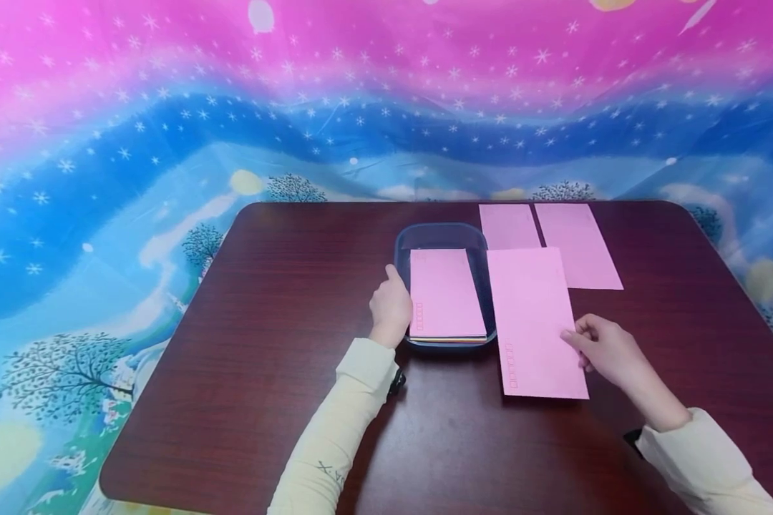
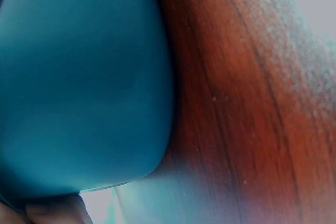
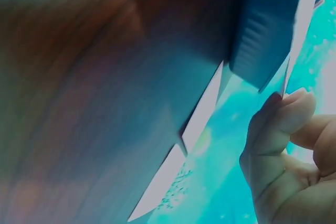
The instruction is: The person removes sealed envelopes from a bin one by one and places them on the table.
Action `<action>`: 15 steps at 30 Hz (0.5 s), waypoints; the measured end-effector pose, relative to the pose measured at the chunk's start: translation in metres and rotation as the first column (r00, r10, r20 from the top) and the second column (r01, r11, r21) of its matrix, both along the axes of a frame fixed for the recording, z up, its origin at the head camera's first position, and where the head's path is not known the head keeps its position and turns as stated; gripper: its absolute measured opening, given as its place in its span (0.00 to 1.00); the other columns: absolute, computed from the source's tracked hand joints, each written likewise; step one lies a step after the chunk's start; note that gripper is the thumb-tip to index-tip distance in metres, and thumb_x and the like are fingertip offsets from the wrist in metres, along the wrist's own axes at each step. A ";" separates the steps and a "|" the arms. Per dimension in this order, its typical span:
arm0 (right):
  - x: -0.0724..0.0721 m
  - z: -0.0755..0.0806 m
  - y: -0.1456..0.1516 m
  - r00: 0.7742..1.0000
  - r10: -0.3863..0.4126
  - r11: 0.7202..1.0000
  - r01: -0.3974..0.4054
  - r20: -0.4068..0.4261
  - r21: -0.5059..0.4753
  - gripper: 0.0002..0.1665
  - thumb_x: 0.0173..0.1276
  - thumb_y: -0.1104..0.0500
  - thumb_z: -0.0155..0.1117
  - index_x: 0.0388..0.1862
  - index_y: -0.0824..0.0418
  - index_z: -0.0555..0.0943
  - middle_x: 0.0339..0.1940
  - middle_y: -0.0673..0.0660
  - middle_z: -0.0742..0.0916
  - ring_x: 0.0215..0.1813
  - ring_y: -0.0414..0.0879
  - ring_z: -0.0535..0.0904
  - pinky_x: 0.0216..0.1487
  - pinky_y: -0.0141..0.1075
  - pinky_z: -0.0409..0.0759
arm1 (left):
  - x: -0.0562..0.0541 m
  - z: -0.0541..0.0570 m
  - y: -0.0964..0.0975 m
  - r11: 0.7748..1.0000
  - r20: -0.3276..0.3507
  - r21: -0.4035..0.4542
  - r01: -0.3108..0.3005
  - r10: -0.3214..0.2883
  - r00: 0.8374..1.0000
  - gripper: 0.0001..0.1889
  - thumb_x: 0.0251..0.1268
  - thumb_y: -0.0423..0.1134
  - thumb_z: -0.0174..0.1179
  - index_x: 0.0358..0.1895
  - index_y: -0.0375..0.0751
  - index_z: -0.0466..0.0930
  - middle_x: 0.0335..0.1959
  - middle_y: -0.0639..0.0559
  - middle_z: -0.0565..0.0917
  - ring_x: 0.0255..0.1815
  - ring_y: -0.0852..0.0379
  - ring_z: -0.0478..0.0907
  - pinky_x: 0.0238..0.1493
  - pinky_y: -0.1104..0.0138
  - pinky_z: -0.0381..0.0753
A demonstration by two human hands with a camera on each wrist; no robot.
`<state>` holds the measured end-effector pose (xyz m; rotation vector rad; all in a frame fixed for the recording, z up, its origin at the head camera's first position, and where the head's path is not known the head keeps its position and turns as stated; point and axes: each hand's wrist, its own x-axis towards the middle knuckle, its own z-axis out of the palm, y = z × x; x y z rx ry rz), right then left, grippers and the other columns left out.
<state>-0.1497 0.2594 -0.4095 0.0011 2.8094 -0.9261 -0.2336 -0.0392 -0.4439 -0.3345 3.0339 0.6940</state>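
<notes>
My right hand (image 1: 605, 350) pinches a pink envelope (image 1: 536, 315) by its right edge, thumb on top. The envelope is raised above the table, its left edge near the right side of a blue plastic box (image 1: 438, 237). In the right wrist view, the fingertips (image 3: 299, 100) and thumb close on the envelope's thin edge. My left hand (image 1: 389, 304) grips the box's left rim; in the left wrist view only a few fingers (image 2: 55, 212) show at the rim. A stack of envelopes (image 1: 446, 290) lies in the box, a pink one on top and other colours below.
Two more pink envelopes, one nearer the box (image 1: 507, 225) and one farther right (image 1: 576, 239), lie at the back of the dark wooden table (image 1: 277, 322). Behind the table hangs a printed cloth (image 1: 386, 129) with snowflakes and trees.
</notes>
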 end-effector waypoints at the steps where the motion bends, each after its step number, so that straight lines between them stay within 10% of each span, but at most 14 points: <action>1: 0.001 -0.001 0.003 1.000 0.004 1.000 -0.004 0.013 0.005 0.16 0.73 0.52 0.53 0.34 0.66 0.72 0.15 0.49 0.77 0.18 0.40 0.74 0.24 0.32 0.69 | 0.000 0.000 0.000 1.000 -0.003 0.003 0.000 0.000 1.000 0.25 0.70 0.34 0.47 0.69 0.35 0.58 0.39 0.38 0.85 0.39 0.44 0.85 0.40 0.55 0.83; 15: 0.010 -0.020 0.015 0.987 0.034 0.998 -0.041 0.155 0.038 0.15 0.70 0.57 0.57 0.26 0.65 0.70 0.13 0.50 0.77 0.18 0.41 0.76 0.22 0.32 0.73 | -0.002 -0.001 0.000 1.000 0.008 0.008 -0.012 0.012 1.000 0.25 0.71 0.34 0.47 0.69 0.36 0.58 0.38 0.39 0.85 0.38 0.45 0.85 0.39 0.56 0.83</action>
